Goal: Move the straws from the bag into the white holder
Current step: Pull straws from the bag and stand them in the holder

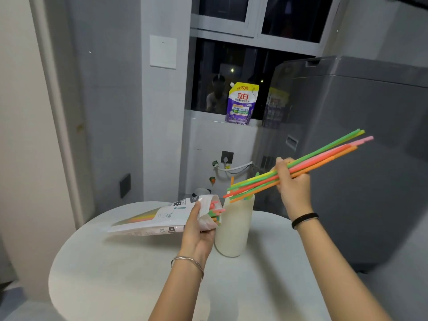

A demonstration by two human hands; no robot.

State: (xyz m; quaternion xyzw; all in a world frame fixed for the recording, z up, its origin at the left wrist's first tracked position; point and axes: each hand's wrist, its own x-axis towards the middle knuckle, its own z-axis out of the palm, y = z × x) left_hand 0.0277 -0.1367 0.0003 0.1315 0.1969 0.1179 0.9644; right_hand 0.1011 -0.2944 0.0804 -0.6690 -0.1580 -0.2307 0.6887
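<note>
My left hand (196, 230) grips the white printed straw bag (162, 216) near its open mouth, holding it almost level above the table. Coloured straw ends (216, 210) poke out of that mouth. My right hand (293, 181) holds a bundle of several long green, pink and orange straws (324, 156), slanted up to the right. Their lower ends hover at the mouth of the tall white holder (234, 228), which stands upright on the round white table (115, 274) just right of my left hand. Several straws stand in the holder.
A grey washing machine (359, 158) rises close behind my right hand. A purple detergent pouch (240, 105) stands on the window sill at the back. Wall sockets and a hose sit low on the wall behind the table.
</note>
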